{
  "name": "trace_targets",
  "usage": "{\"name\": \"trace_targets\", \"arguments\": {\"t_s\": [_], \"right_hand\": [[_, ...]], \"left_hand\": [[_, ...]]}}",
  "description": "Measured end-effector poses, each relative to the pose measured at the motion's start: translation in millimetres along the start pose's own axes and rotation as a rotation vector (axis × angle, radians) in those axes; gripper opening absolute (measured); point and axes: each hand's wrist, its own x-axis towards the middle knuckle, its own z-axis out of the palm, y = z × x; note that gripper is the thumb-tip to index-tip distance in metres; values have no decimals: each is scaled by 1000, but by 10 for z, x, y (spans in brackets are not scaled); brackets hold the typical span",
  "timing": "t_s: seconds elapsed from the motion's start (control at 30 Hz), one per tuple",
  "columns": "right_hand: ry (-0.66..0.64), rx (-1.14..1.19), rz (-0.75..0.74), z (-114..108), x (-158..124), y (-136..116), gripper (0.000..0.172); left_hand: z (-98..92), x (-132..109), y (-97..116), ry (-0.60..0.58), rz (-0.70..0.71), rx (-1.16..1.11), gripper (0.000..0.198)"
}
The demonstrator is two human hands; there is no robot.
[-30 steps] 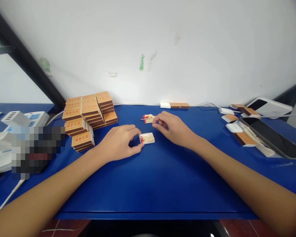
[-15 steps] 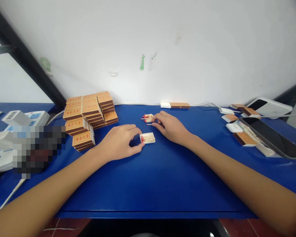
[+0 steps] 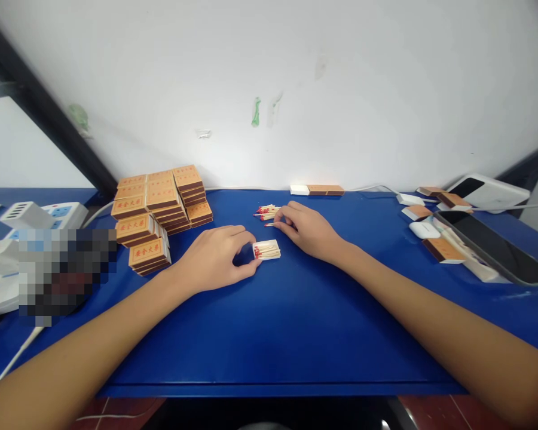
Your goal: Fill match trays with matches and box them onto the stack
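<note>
My left hand [image 3: 217, 258] grips the left end of a small white matchbox tray [image 3: 271, 258] between thumb and fingers. Inside it lie several matches [image 3: 268, 249], their red heads towards that hand. Just behind the tray, my right hand [image 3: 308, 232] is closed in a pinch on a single match [image 3: 269, 224], whose red head points left. A loose pile of red-headed matches [image 3: 266, 211] lies on the blue table beside these fingertips. Part of the pile is hidden behind the right hand.
Stacked matchboxes [image 3: 161, 194] stand at the left, near a power strip [image 3: 69, 215] and a pixelated dark object [image 3: 67, 275]. More matchboxes [image 3: 326, 190] lie along the wall. At the right are a phone [image 3: 497, 245], a white earphone case [image 3: 424, 230] and a white device [image 3: 491, 192].
The camera view has shifted slightly. Both hands keep nearly the same place, the left on the tray and the right pinching the match by the pile.
</note>
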Motion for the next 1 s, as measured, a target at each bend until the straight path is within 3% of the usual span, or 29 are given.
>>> {"name": "trace_targets", "arguments": {"t_s": [0.2, 0.33, 0.53, 0.6, 0.73, 0.87, 1.0], "right_hand": [[-39, 7, -32, -47, -15, -10, 12], [-29, 22, -79, -192, -111, -233, 13], [-157, 25, -113, -280, -235, -493, 12], [-124, 74, -118, -258, -203, -436, 12], [65, 51, -60, -166, -67, -175, 12], [49, -57, -49, -56, 26, 28, 14], [27, -44, -34, -13, 28, 70, 15]], "left_hand": [[-6, 0, 7, -8, 0, -7, 22], [-7, 0, -2, 8, -9, 6, 22], [-1, 1, -5, -12, -19, 0, 22], [5, -1, -7, -4, -14, -2, 21], [10, -4, -10, -4, -5, -6, 22], [0, -3, -4, -5, -18, -1, 22], [-7, -4, 1, -13, -15, -4, 22]]}}
